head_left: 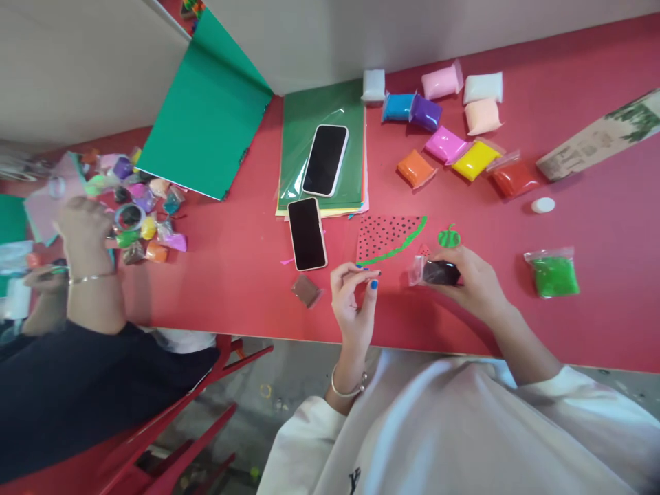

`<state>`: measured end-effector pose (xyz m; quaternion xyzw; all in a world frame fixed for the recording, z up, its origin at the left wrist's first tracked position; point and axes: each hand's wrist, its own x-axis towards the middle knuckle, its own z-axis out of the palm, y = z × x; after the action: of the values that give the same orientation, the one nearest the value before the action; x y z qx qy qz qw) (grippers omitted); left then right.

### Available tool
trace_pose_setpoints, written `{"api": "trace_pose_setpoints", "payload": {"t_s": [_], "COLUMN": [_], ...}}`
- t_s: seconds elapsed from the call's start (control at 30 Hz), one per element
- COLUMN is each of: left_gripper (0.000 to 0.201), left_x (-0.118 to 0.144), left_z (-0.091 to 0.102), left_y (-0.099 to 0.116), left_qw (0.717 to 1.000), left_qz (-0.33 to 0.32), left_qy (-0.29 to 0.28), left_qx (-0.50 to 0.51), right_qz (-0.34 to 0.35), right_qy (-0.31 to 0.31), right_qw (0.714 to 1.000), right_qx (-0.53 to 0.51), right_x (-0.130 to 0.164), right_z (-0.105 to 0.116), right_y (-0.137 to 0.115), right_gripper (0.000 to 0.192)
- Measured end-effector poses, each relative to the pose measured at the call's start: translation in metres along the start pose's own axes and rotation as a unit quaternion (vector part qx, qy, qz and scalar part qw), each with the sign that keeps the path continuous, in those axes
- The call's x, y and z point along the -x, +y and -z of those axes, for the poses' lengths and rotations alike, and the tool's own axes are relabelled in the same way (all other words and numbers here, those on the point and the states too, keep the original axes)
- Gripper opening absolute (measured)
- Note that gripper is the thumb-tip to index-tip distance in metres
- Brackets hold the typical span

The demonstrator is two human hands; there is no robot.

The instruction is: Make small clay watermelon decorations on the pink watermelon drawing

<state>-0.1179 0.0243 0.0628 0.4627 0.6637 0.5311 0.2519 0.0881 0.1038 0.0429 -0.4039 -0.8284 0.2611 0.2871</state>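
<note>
Gripping glossy black clay packet (439,273) — right hand (477,282)

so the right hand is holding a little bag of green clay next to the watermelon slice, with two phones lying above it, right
Not quite: in the head view the right hand holds a bag of black clay, not green. The green clay bag lies untouched further right. The watermelon slice and two phones are as you say.

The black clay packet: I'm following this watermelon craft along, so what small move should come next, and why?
Probably pinch a small bit from the black clay packet, which the right hand holds. The left hand is beside it with fingertips pinched, and the watermelon slice already carries black seed dots.
</note>
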Motion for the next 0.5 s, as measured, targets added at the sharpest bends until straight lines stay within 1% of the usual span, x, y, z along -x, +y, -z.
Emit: {"api": "trace_pose_setpoints", "payload": {"t_s": [0.1, 0.2, 0.3, 0.4, 0.5], "left_gripper": [0.017, 0.018, 0.019, 0.023, 0.028], "left_x": [0.002, 0.002, 0.001, 0.000, -0.001], "left_z": [0.000, 0.000, -0.002, -0.005, -0.007], "left_y": [0.000, 0.002, 0.006, 0.014, 0.020], "left_qw": [1.000, 1.000, 0.998, 0.992, 0.986], "left_qz": [-0.003, -0.010, -0.026, -0.057, -0.082], "left_qy": [0.002, -0.013, -0.053, -0.099, -0.110], "left_qx": [-0.006, -0.003, -0.014, -0.055, -0.098], "right_qz": [-0.021, -0.035, -0.009, 0.030, 0.036], "right_qy": [0.010, 0.027, 0.021, 0.009, 0.010], "right_qw": [1.000, 0.999, 1.000, 0.999, 0.999], "right_qx": [0.008, 0.016, 0.007, -0.015, -0.030], "right_x": [0.006, 0.009, 0.007, 0.002, -0.001], "right_z": [0.006, 0.010, 0.009, 0.005, 0.002], "right_y": [0.009, 0.011, 0.004, -0.006, -0.011], "right_gripper": [0.029, 0.033, 0.032, 0.029, 0.029]}}
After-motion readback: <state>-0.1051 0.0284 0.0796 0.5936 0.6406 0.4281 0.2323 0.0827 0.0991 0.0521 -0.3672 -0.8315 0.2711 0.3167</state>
